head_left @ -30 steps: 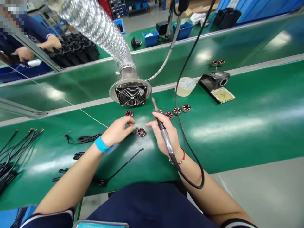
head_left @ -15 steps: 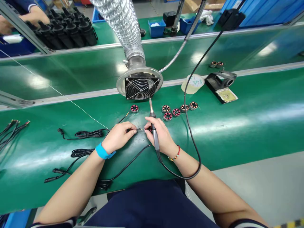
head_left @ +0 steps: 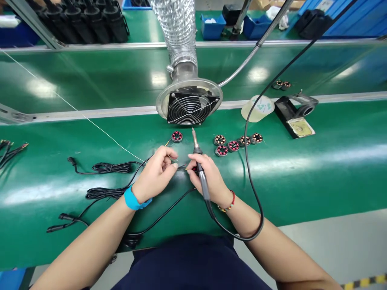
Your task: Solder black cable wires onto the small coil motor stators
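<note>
My right hand (head_left: 208, 177) grips a soldering iron (head_left: 203, 177), its metal tip pointing away from me below the fan. Its fingertips also pinch a small red and black round part (head_left: 195, 169), mostly hidden. My left hand (head_left: 157, 171) is closed, with thumb and forefinger around thin wires (head_left: 181, 166) that reach toward the right fingertips. A thin pale strand (head_left: 102, 131) runs from the upper left to the left hand. Just beyond the hands lies a round coil part (head_left: 177, 136) with a wire attached. Several similar coil parts (head_left: 233, 146) sit to the right.
A fan (head_left: 193, 108) on a silver duct hangs ahead of the hands. Bundled black cables (head_left: 111, 167) lie left. At the right stand a round yellowish container (head_left: 257, 109) and an iron holder (head_left: 290, 114). The iron's black cord (head_left: 248, 161) loops over my right forearm.
The view has shifted. My left fingers have curled and drawn slightly back from the wire ends, while the right hand still holds the iron and the small part.
</note>
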